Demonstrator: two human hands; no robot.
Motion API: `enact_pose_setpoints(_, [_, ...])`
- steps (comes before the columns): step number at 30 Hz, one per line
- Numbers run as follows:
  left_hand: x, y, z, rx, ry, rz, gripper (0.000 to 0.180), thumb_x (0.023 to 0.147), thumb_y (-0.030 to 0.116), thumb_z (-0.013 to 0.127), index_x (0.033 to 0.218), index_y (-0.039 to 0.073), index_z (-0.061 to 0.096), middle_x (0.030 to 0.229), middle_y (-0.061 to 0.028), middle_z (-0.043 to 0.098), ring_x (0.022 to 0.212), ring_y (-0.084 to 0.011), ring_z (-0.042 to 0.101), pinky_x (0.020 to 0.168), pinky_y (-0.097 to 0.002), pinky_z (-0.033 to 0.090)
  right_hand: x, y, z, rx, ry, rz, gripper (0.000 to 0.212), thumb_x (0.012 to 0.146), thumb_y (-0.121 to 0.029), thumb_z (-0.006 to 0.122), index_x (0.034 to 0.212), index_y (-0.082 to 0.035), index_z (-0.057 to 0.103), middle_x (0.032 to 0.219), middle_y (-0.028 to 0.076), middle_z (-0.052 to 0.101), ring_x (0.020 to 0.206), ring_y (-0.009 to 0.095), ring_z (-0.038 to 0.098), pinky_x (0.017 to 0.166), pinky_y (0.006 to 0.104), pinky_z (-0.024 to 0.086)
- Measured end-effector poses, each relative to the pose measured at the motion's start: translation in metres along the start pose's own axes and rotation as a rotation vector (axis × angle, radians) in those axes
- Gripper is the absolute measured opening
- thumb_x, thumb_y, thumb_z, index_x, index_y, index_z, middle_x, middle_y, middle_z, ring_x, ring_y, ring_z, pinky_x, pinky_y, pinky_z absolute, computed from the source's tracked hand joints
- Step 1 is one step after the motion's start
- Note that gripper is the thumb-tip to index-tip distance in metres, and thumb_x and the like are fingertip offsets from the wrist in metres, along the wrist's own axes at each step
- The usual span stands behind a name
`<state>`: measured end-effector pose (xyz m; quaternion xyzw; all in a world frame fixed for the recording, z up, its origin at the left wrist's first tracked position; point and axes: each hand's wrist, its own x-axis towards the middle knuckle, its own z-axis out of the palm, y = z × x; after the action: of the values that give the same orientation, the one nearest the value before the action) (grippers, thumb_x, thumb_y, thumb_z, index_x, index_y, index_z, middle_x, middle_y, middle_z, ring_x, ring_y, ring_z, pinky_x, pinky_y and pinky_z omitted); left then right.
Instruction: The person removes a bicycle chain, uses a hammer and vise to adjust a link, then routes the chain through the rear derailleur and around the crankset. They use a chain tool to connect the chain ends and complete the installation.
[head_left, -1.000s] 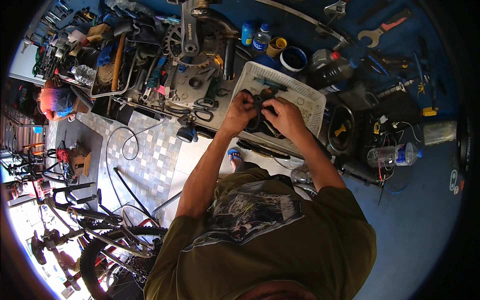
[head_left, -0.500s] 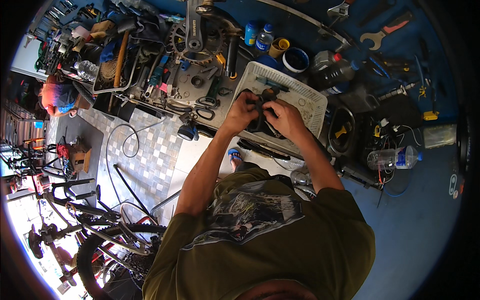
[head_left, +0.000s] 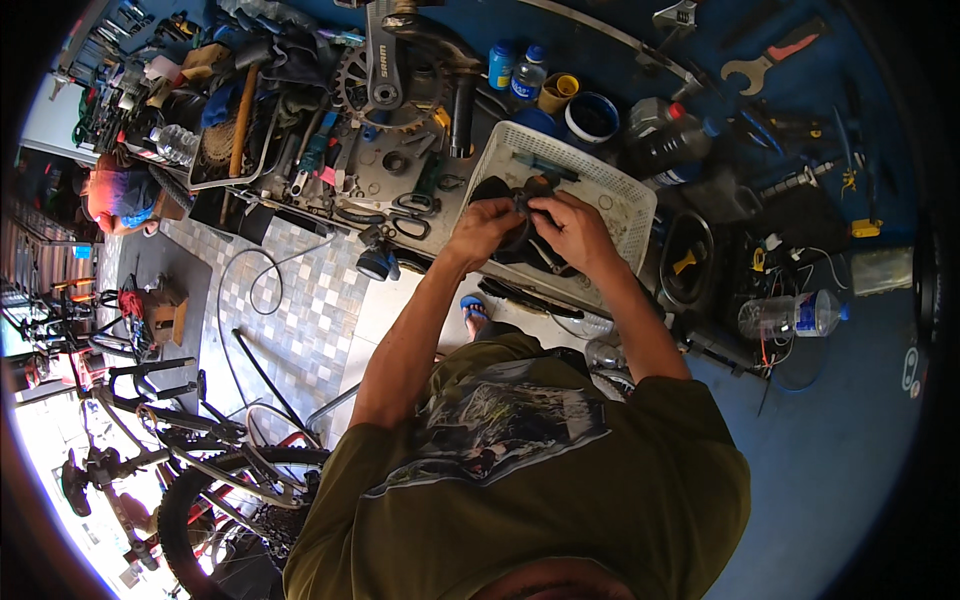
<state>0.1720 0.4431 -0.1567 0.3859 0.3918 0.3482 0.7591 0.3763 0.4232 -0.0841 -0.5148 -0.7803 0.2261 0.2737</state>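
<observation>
Above the near left part of a white perforated plastic basket (head_left: 630,187), both my hands are closed and close together on a small dark part (head_left: 522,203). My left hand (head_left: 484,232) pinches it from the left, knuckles up. From the right, my right hand (head_left: 574,232) grips it with thumb and fingers bent. The part's exact kind is hidden by the fingers and its dark colour. Black, cloth-like material (head_left: 490,188) shows just beyond my left fingers. A teal-handled tool (head_left: 548,168) lies in the far side of the basket.
Left of the basket, the bench holds scissors (head_left: 410,216), a crankset (head_left: 385,90) and a wood-handled hammer (head_left: 243,125). Bottles (head_left: 528,75) and tubs (head_left: 590,120) stand behind. Bicycles (head_left: 240,490) are at lower left; another person (head_left: 120,195) bends at far left.
My hands stay over the basket on the dark part. My left fingers have shifted slightly and lie flatter, with the fingertips of both hands closer together.
</observation>
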Motion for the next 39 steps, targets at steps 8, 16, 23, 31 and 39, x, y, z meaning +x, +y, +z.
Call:
enact_pose_setpoints(8, [-0.008, 0.011, 0.006, 0.2, -0.003, 0.03, 0.016, 0.099, 0.012, 0.065, 0.109, 0.002, 0.072, 0.085, 0.0013, 0.068, 0.071, -0.0049, 0.058, 0.063, -0.023, 0.044, -0.001, 0.0, -0.007, 0.099, -0.078, 0.076, 0.023, 0.091, -0.016, 0.076, 0.114, -0.008, 0.075, 0.097, 0.013, 0.072, 0.085, 0.033, 0.071, 0.074, 0.0398, 0.056])
enact_pose_setpoints(16, [-0.009, 0.013, 0.008, 0.153, 0.04, 0.049, 0.02, 0.1, 0.015, 0.065, 0.113, 0.002, 0.072, 0.086, 0.0027, 0.068, 0.075, -0.0048, 0.058, 0.065, -0.0229, 0.045, -0.004, -0.002, -0.007, 0.236, -0.082, 0.12, 0.029, 0.092, -0.018, 0.077, 0.119, -0.01, 0.075, 0.098, 0.014, 0.073, 0.083, 0.031, 0.072, 0.072, 0.0375, 0.056])
enact_pose_setpoints(23, [-0.002, 0.014, 0.003, 0.216, -0.052, 0.07, 0.012, 0.101, 0.015, 0.065, 0.105, 0.005, 0.071, 0.083, 0.0061, 0.062, 0.072, -0.002, 0.05, 0.061, -0.0213, 0.038, -0.009, 0.003, -0.005, 0.164, 0.002, 0.086, 0.024, 0.092, -0.019, 0.078, 0.112, -0.009, 0.075, 0.096, 0.013, 0.073, 0.081, 0.031, 0.072, 0.068, 0.0387, 0.056])
enact_pose_setpoints(31, [0.002, 0.006, 0.011, 0.189, 0.091, 0.118, 0.013, 0.101, 0.016, 0.062, 0.096, 0.006, 0.068, 0.078, 0.0056, 0.059, 0.066, -0.0037, 0.049, 0.059, -0.022, 0.037, -0.013, 0.004, 0.014, 0.001, 0.23, 0.056, 0.017, 0.091, -0.017, 0.079, 0.106, -0.009, 0.074, 0.088, 0.008, 0.073, 0.072, 0.026, 0.071, 0.063, 0.0354, 0.054])
enact_pose_setpoints(39, [0.0, 0.009, 0.013, -0.284, 0.166, 0.056, 0.018, 0.104, 0.019, 0.067, 0.105, 0.002, 0.073, 0.088, 0.0018, 0.069, 0.072, -0.006, 0.06, 0.064, -0.0219, 0.046, -0.016, 0.003, 0.004, 0.358, 0.304, 0.148, 0.014, 0.094, -0.006, 0.078, 0.108, -0.004, 0.074, 0.077, -0.002, 0.064, 0.06, 0.002, 0.048, 0.053, 0.0227, 0.038])
